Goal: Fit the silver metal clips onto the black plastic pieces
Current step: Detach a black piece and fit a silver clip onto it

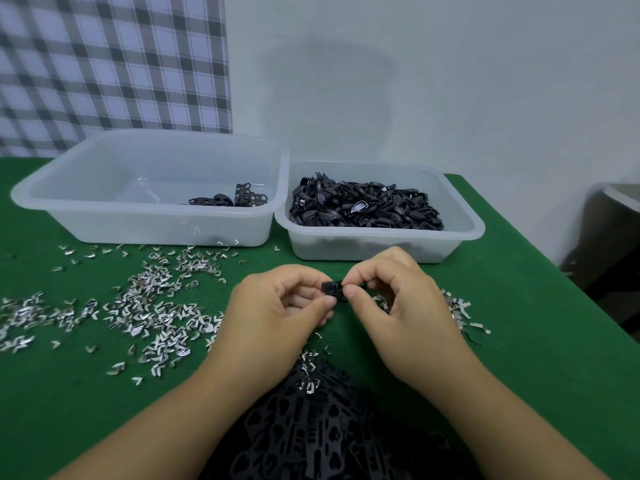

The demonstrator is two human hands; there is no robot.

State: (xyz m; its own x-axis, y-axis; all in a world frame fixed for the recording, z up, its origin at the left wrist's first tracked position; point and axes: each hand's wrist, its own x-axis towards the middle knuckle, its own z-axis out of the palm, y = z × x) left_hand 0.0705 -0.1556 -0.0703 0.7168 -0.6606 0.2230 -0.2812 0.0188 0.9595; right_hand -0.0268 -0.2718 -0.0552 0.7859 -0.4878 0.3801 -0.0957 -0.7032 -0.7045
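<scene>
Both hands meet over the green table, pinching one small black plastic piece [331, 287] between them. My left hand [277, 306] holds its left end with thumb and fingers. My right hand [394, 299] pinches its right end. Whether a clip sits on the piece is hidden by my fingers. Several silver metal clips [152, 310] lie scattered on the table to the left, and a smaller heap of clips [457, 311] lies behind my right hand. A pile of flat black plastic pieces [318, 427] lies near the front edge between my forearms.
Two translucent tubs stand at the back: the left tub [149, 216] holds a few black pieces [228, 199], the right tub [381, 244] is heaped with black pieces [363, 206]. The table's right edge drops off beside a dark object [613, 237]. A white wall rises behind.
</scene>
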